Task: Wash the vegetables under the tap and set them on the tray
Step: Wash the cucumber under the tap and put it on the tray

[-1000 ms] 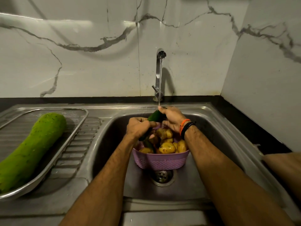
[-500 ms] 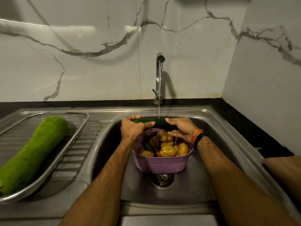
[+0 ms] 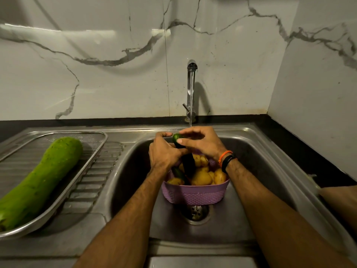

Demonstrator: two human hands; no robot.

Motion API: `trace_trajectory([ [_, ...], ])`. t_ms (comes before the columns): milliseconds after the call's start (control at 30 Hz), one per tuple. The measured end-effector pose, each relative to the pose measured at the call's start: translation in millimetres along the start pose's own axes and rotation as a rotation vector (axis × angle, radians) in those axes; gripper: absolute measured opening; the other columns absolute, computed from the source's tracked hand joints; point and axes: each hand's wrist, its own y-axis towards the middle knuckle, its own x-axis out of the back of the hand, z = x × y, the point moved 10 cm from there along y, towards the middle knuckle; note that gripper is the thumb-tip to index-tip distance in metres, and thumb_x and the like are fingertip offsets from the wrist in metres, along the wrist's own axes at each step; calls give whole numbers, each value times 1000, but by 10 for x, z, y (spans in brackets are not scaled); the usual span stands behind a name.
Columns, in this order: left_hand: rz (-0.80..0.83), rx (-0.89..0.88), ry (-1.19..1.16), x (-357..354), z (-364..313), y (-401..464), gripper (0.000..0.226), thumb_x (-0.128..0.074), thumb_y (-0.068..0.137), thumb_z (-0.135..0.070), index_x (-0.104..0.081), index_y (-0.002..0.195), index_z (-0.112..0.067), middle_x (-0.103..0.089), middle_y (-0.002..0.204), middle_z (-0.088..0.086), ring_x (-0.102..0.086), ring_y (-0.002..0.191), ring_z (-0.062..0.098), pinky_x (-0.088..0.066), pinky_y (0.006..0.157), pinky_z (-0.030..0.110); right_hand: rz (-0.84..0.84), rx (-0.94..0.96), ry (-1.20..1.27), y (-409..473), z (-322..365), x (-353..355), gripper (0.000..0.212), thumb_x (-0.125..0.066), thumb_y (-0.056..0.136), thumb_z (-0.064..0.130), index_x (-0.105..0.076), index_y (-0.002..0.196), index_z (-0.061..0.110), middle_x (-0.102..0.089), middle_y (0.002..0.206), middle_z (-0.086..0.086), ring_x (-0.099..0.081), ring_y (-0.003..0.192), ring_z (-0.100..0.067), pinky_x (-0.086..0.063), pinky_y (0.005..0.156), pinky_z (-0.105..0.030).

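Observation:
A dark green cucumber is held tilted under the running tap, its lower end pointing down toward me. My left hand grips its middle. My right hand wraps its upper end with thumb and fingers. Below them a purple basket stands in the sink over the drain, filled with several potatoes and another cucumber. A large light green bottle gourd lies on the steel tray on the drainboard at the left.
The steel sink basin has a drain just in front of the basket. A marble wall stands behind and another close at the right. Someone's arm shows at the right edge.
The cucumber went from lying level across the two hands to tilted, one end up under the water. Both hands closed in together on it.

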Motion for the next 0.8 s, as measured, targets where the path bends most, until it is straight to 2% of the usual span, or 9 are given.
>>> trace_trajectory([
  [67, 19, 1, -2, -17, 1, 0, 71, -94, 61, -31, -48, 115, -22, -62, 81, -11, -59, 69, -1, -46, 55, 6, 0, 12, -33, 3, 23, -19, 35, -85, 73, 22, -75, 106, 19, -74, 103, 4, -68, 101, -10, -55, 91, -33],
  [100, 19, -3, -1, -20, 6, 8, 71, -93, 61, -31, -48, 115, -22, -63, 81, -10, -59, 70, -1, -46, 55, 6, -9, 19, -59, 11, 27, -13, 35, -85, 72, 22, -75, 106, 18, -74, 103, 4, -67, 101, -10, -55, 92, -34],
  [200, 32, -23, -3, -56, 29, 27, 72, -93, 58, -38, -55, 117, -21, -72, 93, -5, -67, 88, 7, -56, 77, 23, -67, 25, -67, 32, 32, 61, 32, -84, 74, 19, -74, 104, 17, -74, 100, 3, -68, 98, -12, -55, 89, -33],
  [267, 80, -8, 0, -120, 66, 38, 70, -92, 57, -46, -60, 114, -23, -72, 98, -7, -68, 91, 7, -58, 84, 30, -139, 11, 7, 34, 24, 153, 27, -83, 75, 18, -74, 101, 17, -74, 98, 1, -69, 97, -13, -56, 86, -29],
  [367, 212, 46, 112, -272, 179, 45, 65, -88, 60, -55, -65, 111, -24, -70, 103, -8, -67, 94, 10, -58, 88, 35, -263, -54, 208, 15, -49, 301, 27, -79, 80, 15, -72, 105, 10, -73, 97, 1, -68, 94, -10, -54, 75, -17],
  [500, 255, 90, 155, -334, 224, 51, 47, -81, 71, -55, -67, 101, -23, -72, 95, -2, -69, 85, 13, -60, 80, 35, -377, -264, 415, -33, -332, 348, 19, -75, 84, 22, -71, 101, 13, -72, 100, -1, -67, 94, -11, -52, 68, -23],
  [600, 280, 65, 228, -377, 204, 25, 40, -80, 75, -46, -62, 102, -21, -69, 96, -2, -66, 88, 14, -57, 78, 31, -406, -376, 511, -75, -497, 314, 9, -71, 88, 19, -70, 95, 13, -70, 97, -5, -65, 92, -15, -55, 75, -27],
  [700, 324, 45, 324, -421, 219, -6, 42, -77, 75, -24, -60, 112, -18, -66, 99, 2, -64, 92, 18, -59, 83, 35, -405, -437, 534, -71, -587, 271, 21, -65, 92, 20, -67, 109, 7, -71, 97, -6, -68, 90, -16, -56, 70, -25],
  [800, 285, 39, 376, -375, 202, -16, 41, -77, 74, -25, -58, 110, -15, -63, 96, 3, -64, 90, 20, -59, 83, 38, -388, -458, 566, 8, -609, 152, 33, -60, 96, 26, -62, 121, 4, -69, 110, -11, -67, 100, -22, -56, 70, -26],
])
